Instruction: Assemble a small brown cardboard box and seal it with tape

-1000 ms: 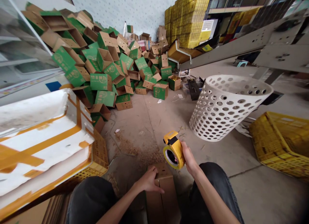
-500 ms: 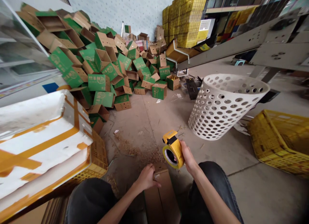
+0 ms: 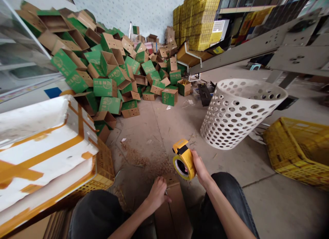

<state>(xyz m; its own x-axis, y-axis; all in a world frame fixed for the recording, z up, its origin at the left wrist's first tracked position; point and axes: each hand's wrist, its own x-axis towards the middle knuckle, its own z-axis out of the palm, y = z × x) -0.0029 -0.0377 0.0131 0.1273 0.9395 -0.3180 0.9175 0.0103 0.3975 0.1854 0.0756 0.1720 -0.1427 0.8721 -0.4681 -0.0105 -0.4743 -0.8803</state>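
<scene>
Carton [image 3: 172, 211] sits between our legs [image 3: 97, 211], flaps closed along the seam, no tape showing on it from up here. Our right grip [image 3: 200, 168] is clamped round a yellow tape dispenser [image 3: 184, 160] just past the carton. Our left grip [image 3: 157, 194] has its fingers curled down at the carton's far end; we can't tell if they're pinching anything. Counting from the carton: one white perforated basket [image 3: 228, 122] ahead right, two yellow crates [image 3: 285, 163], one each side, and beyond it a heap of green cartons [image 3: 103, 87], mostly open, too many to count.
</scene>
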